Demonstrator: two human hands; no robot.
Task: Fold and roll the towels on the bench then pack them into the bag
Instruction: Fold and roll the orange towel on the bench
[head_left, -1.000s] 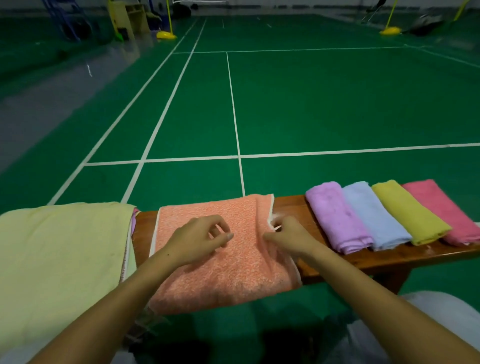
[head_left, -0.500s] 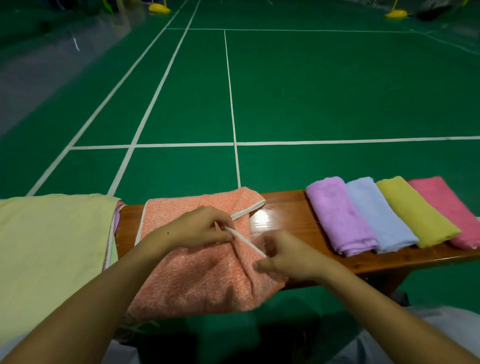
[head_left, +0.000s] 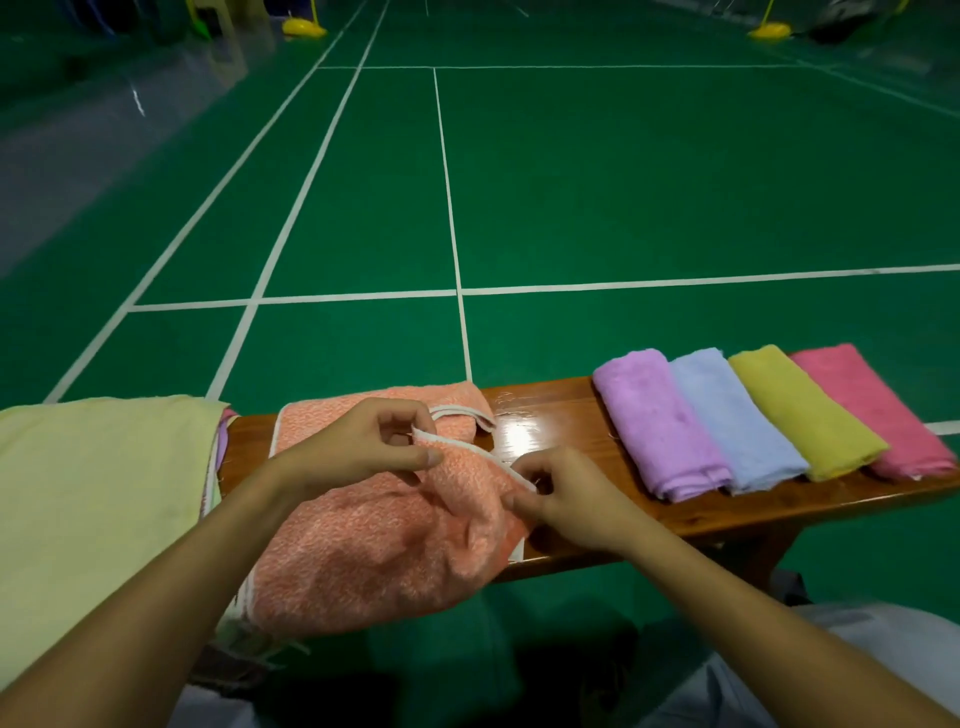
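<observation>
An orange towel (head_left: 363, 545) with a white hem lies across the wooden bench (head_left: 571, 431) and hangs over its near edge. My left hand (head_left: 358, 452) pinches the white hem near the towel's middle. My right hand (head_left: 561, 493) pinches the same hem further right, so the edge runs taut between both hands. The towel's far right corner is folded over. To the right lie rolled towels side by side: purple (head_left: 654, 421), light blue (head_left: 737, 415), yellow (head_left: 800, 410) and pink (head_left: 872, 405). No bag is in view.
A pale yellow towel (head_left: 93, 499) covers a stack of other towels at the bench's left end. Beyond the bench stretches a green court floor (head_left: 623, 182) with white lines. Yellow post bases (head_left: 304, 27) stand far off. My lap shows bottom right.
Both hands have lifted the towel's right hem and drawn it leftward over the towel. Bare bench now shows where the towel's right part lay.
</observation>
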